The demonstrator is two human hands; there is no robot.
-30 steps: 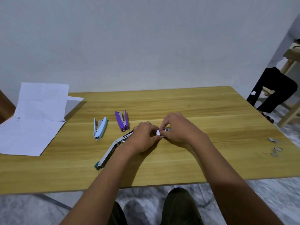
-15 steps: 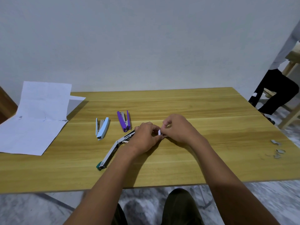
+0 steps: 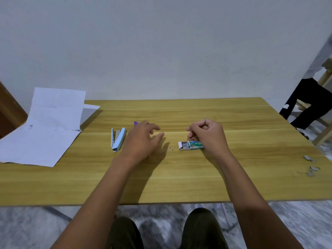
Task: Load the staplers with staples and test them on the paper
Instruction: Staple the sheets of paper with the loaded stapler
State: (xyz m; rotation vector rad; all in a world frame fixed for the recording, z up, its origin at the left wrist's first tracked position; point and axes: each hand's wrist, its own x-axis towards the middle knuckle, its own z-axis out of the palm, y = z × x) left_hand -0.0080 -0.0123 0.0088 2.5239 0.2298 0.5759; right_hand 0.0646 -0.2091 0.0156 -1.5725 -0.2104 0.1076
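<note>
- One wooden table (image 3: 179, 182) carries everything; beyond its right end another person's dark-trousered legs (image 3: 305, 108) are cut off by the frame.
- Two white paper sheets (image 3: 41, 133) overlap at the table's left end, the upper one creased and bent up against the wall.
- Two bare hands hover over the middle: the left hand (image 3: 142, 141) has its fingers loosely spread and holds nothing; the right hand (image 3: 208, 135) is curled, thumb and forefinger pinched, perhaps on a thin staple strip, too small to confirm.
- Two staplers show: a light blue stapler (image 3: 117, 139) beside the left hand, hinged open, long axis running away from the table's near edge; a purple stapler (image 3: 135, 123), mostly hidden behind the left hand.
- One green staple box (image 3: 191, 145) lies under the right hand, long axis left-right, open flap pointing left.
- Several loose staple strips (image 3: 311, 166) lie near the right edge, and one tiny scrap (image 3: 171, 149) between the hands.
</note>
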